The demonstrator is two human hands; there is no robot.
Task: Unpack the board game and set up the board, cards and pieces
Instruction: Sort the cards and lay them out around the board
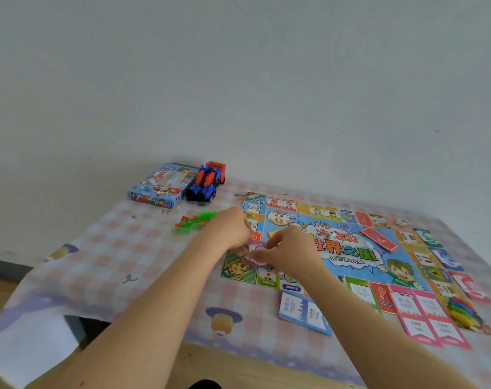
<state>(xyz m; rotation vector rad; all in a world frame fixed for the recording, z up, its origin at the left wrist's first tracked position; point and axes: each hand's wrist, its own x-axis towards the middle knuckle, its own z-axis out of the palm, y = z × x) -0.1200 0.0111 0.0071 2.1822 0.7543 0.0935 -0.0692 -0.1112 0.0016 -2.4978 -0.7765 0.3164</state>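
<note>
The colourful game board point(350, 256) lies unfolded on the right half of the table. Both hands meet over its near-left corner: my left hand point(230, 230) and my right hand point(290, 252) pinch a small stack of pink-and-white cards point(257, 255) between them. A red card deck point(380, 239) lies on the board's middle, with a white die point(329, 235) beside the title. Blue cards point(304, 313) and pink cards point(429, 318) lie along the board's near edge. Coloured pawns point(461, 308) sit at the near-right corner. Green and red plastic houses point(195, 222) lie left of the board.
The blue game box point(160, 186) lies at the table's far left, against the wall, with a blue and red toy truck point(207, 181) beside it. A checked pink cloth point(106, 262) covers the table and hangs over its left edge.
</note>
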